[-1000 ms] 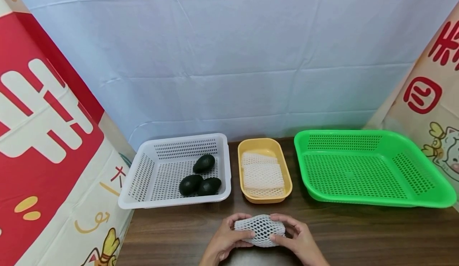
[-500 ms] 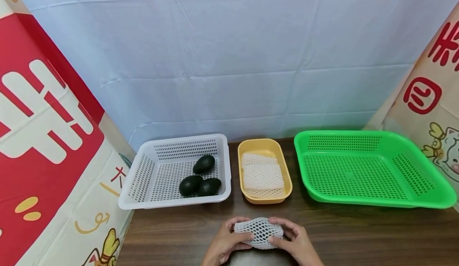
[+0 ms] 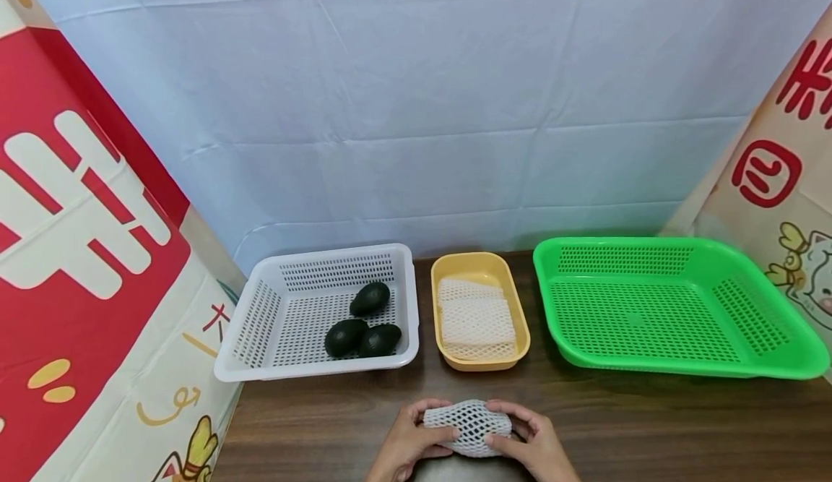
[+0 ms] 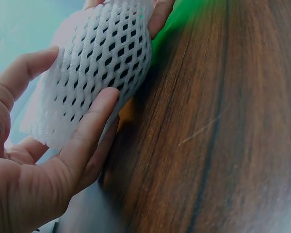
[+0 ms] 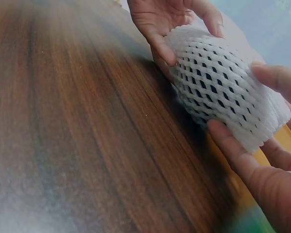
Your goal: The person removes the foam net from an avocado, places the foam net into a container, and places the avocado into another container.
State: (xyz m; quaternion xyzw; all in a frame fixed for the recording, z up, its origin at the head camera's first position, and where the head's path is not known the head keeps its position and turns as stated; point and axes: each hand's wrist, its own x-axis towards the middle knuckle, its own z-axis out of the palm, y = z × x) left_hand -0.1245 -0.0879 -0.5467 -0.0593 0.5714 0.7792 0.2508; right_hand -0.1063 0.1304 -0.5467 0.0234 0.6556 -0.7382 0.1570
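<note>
Between both hands, low over the near part of the table, is a white foam net sleeve stretched round a dark avocado that shows through its mesh. My left hand holds the left end, thumb on the near side and fingers on the far side. At the other end my right hand holds it in the same manner. In the left wrist view the left hand's fingers lie along the foam net. Both ends of the net reach past the bulge of the fruit.
Behind the hands stand a white basket with avocados in its right part, a yellow tray with flat foam nets, and a green basket. A pale cloth hangs behind the wooden table.
Both hands have come slightly nearer the table's front with the net-covered avocado between them. Their hold looks much the same, and the baskets and tray stay put.
</note>
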